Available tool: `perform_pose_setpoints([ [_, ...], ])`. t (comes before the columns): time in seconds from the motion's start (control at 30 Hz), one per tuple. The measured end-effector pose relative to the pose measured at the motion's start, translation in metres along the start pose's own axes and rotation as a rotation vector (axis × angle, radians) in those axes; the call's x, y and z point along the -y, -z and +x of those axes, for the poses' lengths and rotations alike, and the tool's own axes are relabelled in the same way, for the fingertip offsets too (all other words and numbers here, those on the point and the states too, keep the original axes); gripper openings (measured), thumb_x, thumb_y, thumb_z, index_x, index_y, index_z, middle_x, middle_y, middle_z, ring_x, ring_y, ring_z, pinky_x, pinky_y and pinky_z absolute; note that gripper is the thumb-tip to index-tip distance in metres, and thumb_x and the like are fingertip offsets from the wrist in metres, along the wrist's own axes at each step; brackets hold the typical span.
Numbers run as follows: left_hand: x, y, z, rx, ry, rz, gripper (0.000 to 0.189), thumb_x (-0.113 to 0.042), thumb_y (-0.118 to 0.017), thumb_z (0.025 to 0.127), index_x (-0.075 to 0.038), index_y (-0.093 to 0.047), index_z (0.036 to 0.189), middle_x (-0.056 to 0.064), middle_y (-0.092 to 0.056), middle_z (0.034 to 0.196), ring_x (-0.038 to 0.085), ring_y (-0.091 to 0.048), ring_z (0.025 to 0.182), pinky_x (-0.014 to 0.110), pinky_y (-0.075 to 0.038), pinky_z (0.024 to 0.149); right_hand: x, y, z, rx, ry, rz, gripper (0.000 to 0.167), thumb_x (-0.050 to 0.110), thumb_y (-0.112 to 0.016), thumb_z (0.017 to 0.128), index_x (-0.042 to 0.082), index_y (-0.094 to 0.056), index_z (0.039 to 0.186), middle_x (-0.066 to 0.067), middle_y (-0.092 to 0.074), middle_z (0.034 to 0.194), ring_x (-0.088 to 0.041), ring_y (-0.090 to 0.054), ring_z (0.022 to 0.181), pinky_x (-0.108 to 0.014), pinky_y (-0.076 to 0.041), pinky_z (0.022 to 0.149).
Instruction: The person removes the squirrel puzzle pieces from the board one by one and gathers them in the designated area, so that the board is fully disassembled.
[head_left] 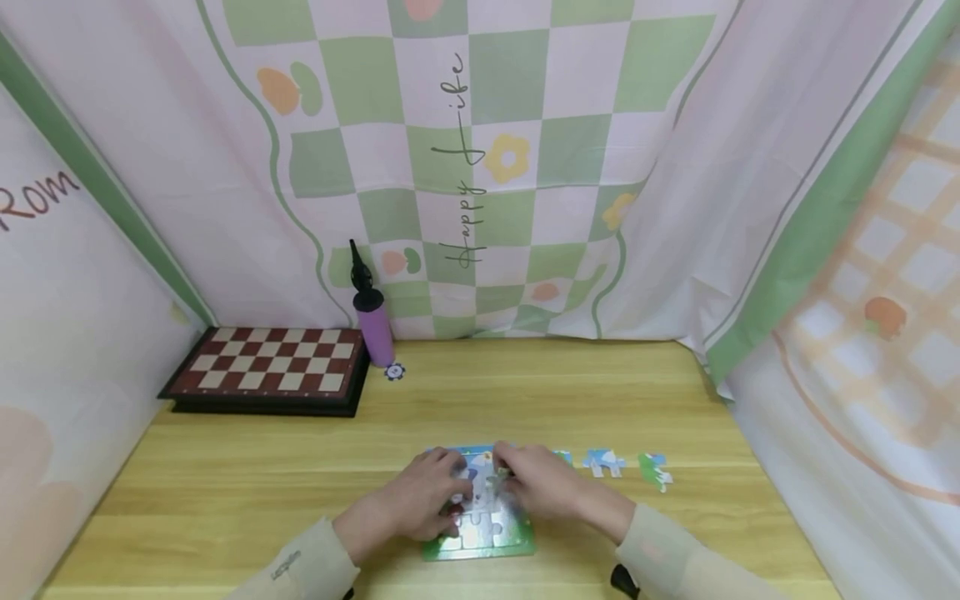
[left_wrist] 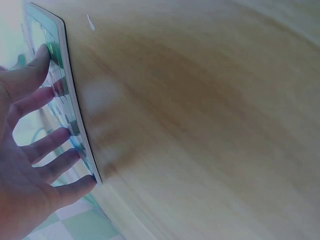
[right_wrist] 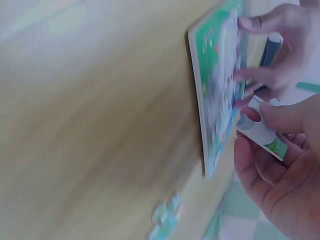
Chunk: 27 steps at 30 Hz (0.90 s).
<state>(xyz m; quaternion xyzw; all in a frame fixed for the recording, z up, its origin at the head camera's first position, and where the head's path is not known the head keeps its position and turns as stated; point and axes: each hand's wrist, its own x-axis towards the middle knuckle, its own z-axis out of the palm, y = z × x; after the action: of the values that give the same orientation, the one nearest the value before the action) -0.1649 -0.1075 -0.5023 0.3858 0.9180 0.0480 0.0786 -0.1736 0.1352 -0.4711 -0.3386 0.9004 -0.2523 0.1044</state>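
The left hand (head_left: 423,496) rested, fingers spread, on the puzzle board (head_left: 480,553) lying on the table (head_left: 262,492), while the right hand (head_left: 547,483) pinched a loose piece (right_wrist: 261,131) near it that, if pressed down misaligned, might jam or dislodge the fitted pieces (head_left: 474,533).

The surface (head_left: 480,400) has a light wood-grain finish. At its rear edge hangs a fabric curtain (head_left: 510,83), printed with green and white checks, flowers and vertical "Happy Life" lettering. Left panel (head_left: 67,283): white, green border, brown lettering. Right panel (head_left: 877,258): orange grid, green border. Lighting: bright.
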Motion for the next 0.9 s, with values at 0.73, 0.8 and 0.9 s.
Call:
perform_pose_setpoints([
  [0.73,0.0,0.0,0.001,0.03,0.015,-0.029,0.035,-0.047,-0.079,0.086,-0.036,-0.07,0.119,0.004,-0.054,0.148,0.029,-0.051,0.139,0.054,-0.042,0.123,-0.037,0.022,-0.058,0.111,-0.038,0.073,0.019,0.009,-0.069,0.095,0.01,-0.072,0.114,0.004,-0.072,0.097,0.003,-0.059,0.086,-0.019,-0.056,0.074],
  [0.8,0.0,-0.001,0.001,0.03,0.016,-0.029,0.036,-0.048,-0.08,0.086,-0.036,-0.07,0.118,0.004,-0.054,0.148,0.029,-0.051,0.139,0.054,-0.042,0.123,-0.038,0.019,-0.064,0.136,-0.05,0.084,0.018,0.009,-0.069,0.095,0.013,-0.072,0.112,0.004,-0.072,0.096,0.004,-0.058,0.086,-0.018,-0.055,0.074],
  [0.9,0.0,-0.001,0.001,0.026,0.018,-0.025,0.036,-0.048,-0.08,0.086,-0.036,-0.07,0.118,0.004,-0.054,0.148,0.029,-0.051,0.139,0.054,-0.043,0.123,-0.04,0.015,-0.071,0.157,-0.056,0.104,0.017,0.01,-0.07,0.095,0.015,-0.073,0.11,0.005,-0.071,0.096,0.005,-0.057,0.085,-0.017,-0.055,0.074],
])
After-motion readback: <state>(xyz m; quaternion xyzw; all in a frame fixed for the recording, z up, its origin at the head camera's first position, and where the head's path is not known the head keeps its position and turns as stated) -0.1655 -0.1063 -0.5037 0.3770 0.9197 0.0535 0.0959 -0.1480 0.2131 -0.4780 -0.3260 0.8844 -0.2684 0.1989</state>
